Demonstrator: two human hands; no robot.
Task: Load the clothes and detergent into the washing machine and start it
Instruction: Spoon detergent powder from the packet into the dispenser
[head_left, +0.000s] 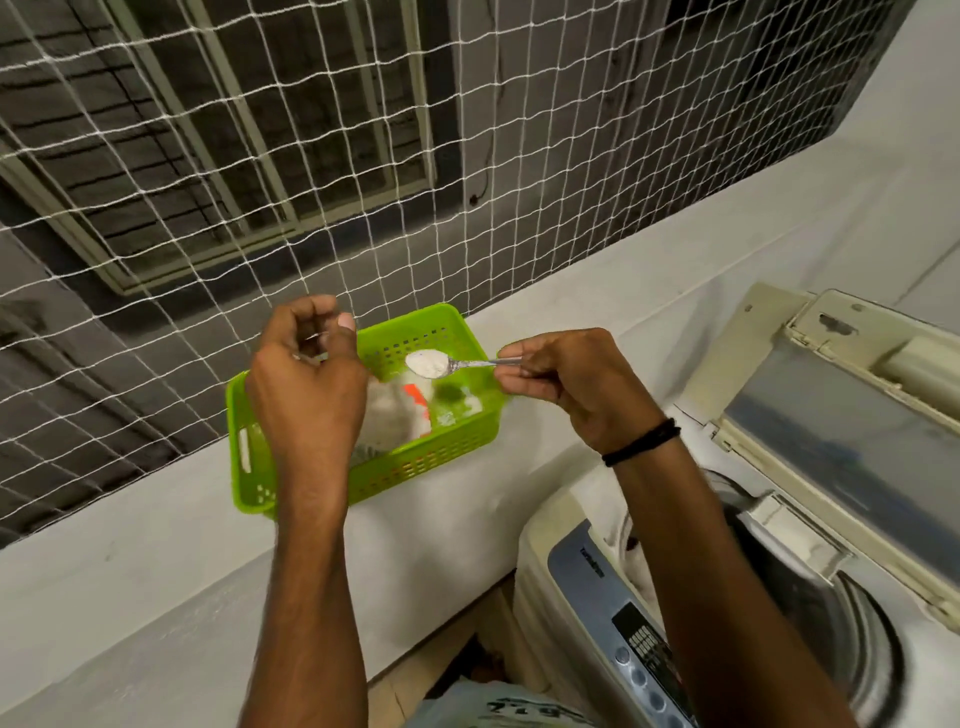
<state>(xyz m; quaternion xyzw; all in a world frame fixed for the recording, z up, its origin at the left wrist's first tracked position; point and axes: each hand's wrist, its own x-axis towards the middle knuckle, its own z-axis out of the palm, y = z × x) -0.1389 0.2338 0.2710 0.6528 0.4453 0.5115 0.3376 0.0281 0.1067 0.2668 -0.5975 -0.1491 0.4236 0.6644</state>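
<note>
1. While the right hand (566, 395) pinches the handle of a steel spoon (467, 364) heaped with white detergent powder (427, 362), the step in hand looks like dosing: powder scooped, not yet in the machine.
2. Left hand (306, 374): fingers curled, thumb up, raised over the green basket (415, 462). Possibly holding a clear bag edge; can't tell.
3. Spoon bowl sits between the two hands, level, above the basket's far half. Basket is on the grey counter (156, 597), against the netting (260, 156).
4. A white-and-orange detergent packet (400, 410) lies in the basket, below the spoon and just beside the left wrist.
5. Washing machine (582, 587) is a top-loader, below and to the right of the right forearm. Lid (831, 415) is up and the tub (857, 649) is open. Pale fabric (631, 551) shows at the tub rim, probably laundry already in.
6. Next move, my read: swing the spoon right and down over the tub, keeping it level so the heap doesn't spill on the counter or the control panel (641, 649), then tip.
7. Still left after that: shut the lid, press start.
</note>
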